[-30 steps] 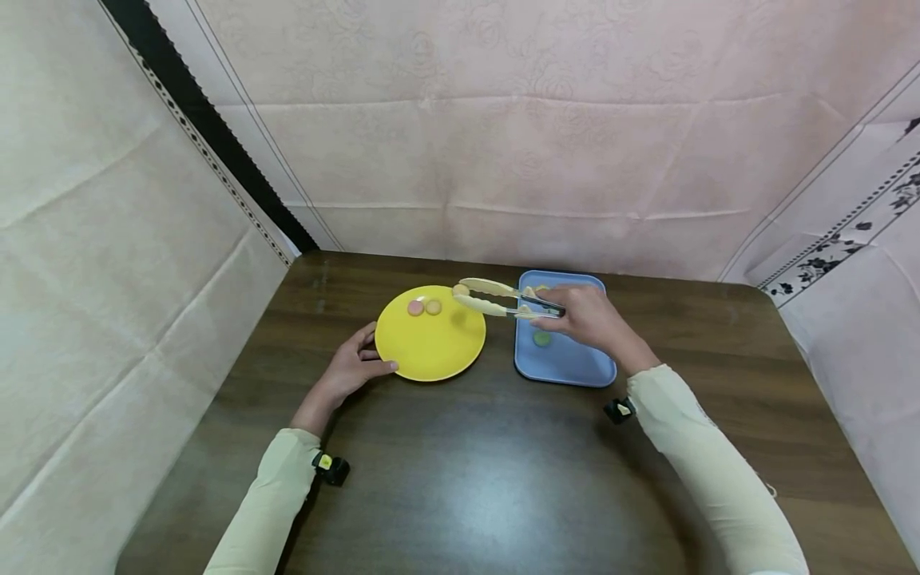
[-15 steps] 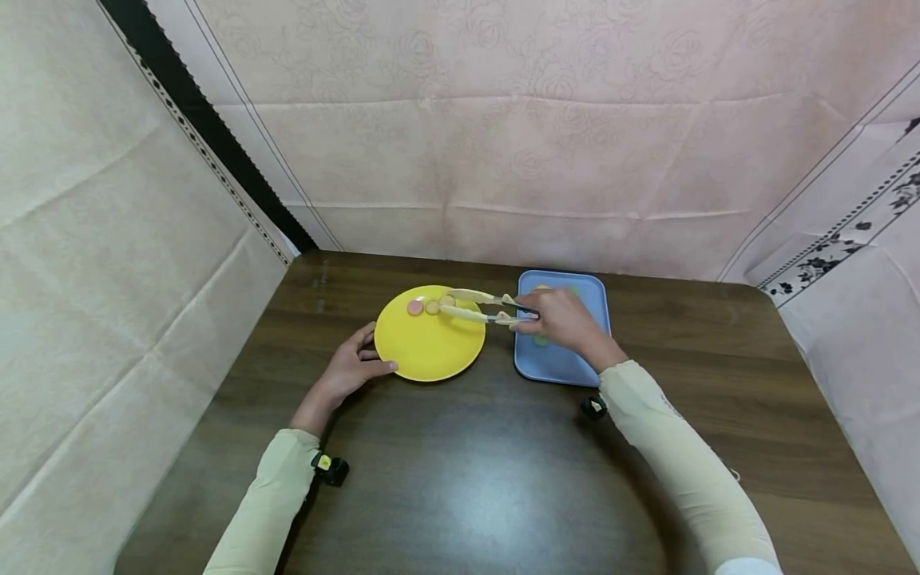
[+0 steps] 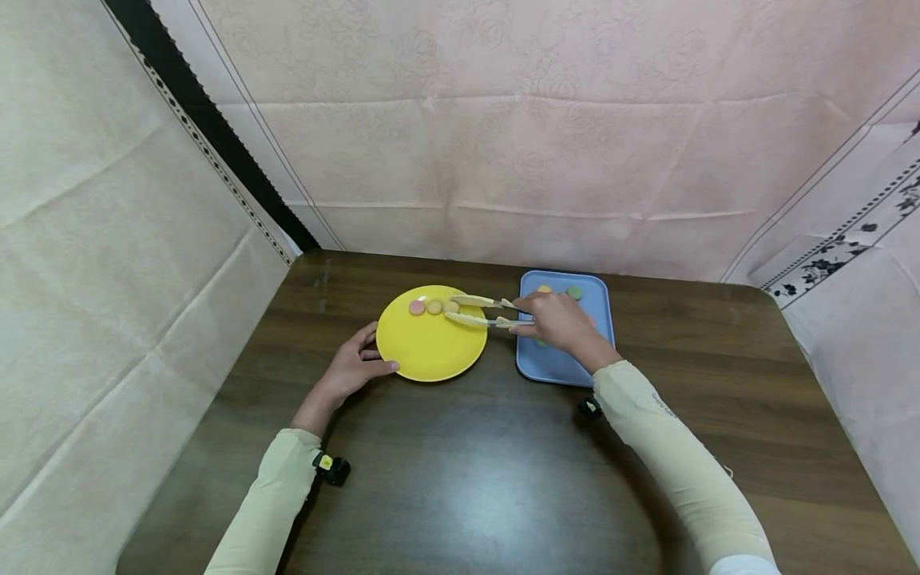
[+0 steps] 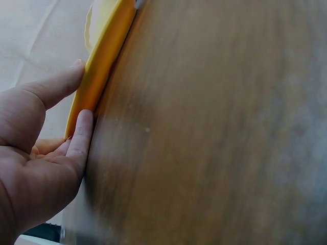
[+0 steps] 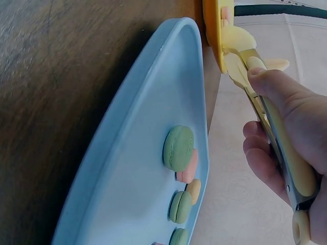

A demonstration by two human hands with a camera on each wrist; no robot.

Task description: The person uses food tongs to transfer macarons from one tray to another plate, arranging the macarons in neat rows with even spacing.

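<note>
My left hand [image 3: 354,361] holds the rim of a yellow plate [image 3: 431,351] at its left side, thumb and fingers against the edge. On the plate, a pink macaron [image 3: 417,307] and a tan macaron [image 3: 434,307] sit side by side. A third macaron [image 3: 450,307], pale yellow, lies just right of them, between the tips of the tongs [image 3: 496,323]; whether the tips touch it I cannot tell. My right hand [image 3: 559,321] grips the tongs by their handles, above the blue tray [image 3: 557,369]. In the right wrist view, a green macaron [image 5: 179,148] rests on that tray.
Several more macarons lie in the tray, among them a pink one [image 5: 188,166] and a yellow one [image 5: 193,191]. Plate and tray stand near the far edge of the brown wooden table [image 3: 446,471]. A patterned cloth [image 3: 532,160] hangs behind it.
The right hand has moved left with the tongs, bringing the pale macaron down beside the other two on the plate. The tong tips now stand a bit farther apart. The left hand keeps its place.
</note>
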